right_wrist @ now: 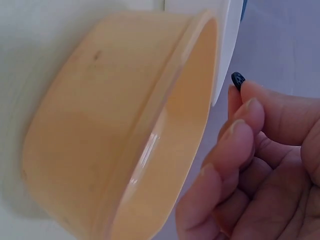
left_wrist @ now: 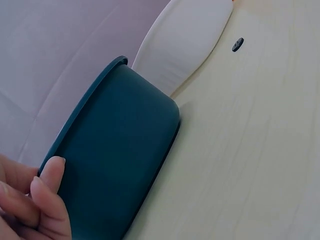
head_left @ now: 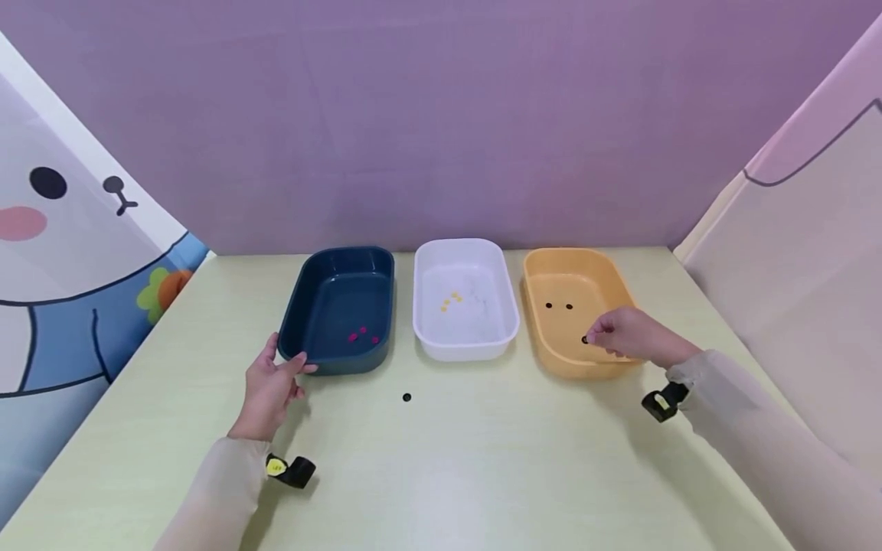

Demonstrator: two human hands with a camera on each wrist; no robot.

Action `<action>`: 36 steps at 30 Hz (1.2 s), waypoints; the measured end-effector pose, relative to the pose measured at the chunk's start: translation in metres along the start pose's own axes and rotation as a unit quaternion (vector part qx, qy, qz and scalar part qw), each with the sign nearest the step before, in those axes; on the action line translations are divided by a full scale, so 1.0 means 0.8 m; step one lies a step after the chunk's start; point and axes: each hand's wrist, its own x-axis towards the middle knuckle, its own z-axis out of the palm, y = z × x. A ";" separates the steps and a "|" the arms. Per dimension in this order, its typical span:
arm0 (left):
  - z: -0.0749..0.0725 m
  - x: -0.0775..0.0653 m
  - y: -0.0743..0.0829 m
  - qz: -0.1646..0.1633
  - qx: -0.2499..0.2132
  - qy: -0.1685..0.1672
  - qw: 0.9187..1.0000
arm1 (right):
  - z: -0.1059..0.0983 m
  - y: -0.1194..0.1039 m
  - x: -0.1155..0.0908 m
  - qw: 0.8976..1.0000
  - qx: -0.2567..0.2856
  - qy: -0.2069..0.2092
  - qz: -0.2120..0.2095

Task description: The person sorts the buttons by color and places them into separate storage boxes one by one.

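My right hand (head_left: 623,334) is above the near part of the orange tray (head_left: 544,348), pinching a black button (right_wrist: 238,80) between thumb and index finger. Two other black buttons lie inside that tray. At the near left corner of the dark blue tray (head_left: 292,306), my left hand (head_left: 267,386) has thumb and fingers spread, touching the rim and outer wall. A few pink buttons (head_left: 363,330) lie in the blue tray. One more black button (head_left: 406,397) rests on the table in front of the trays.
Between the coloured trays stands a white tray (head_left: 466,350) holding several yellow buttons (head_left: 456,295). All three trays are in a row on the pale table (head_left: 468,459). A purple cloth backdrop (head_left: 441,130) rises behind them, with printed panels at both sides.
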 end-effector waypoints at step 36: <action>0.000 -0.006 0.001 -0.003 0.018 0.013 1.000 | -0.037 0.018 0.119 0.992 -0.054 -0.060 0.094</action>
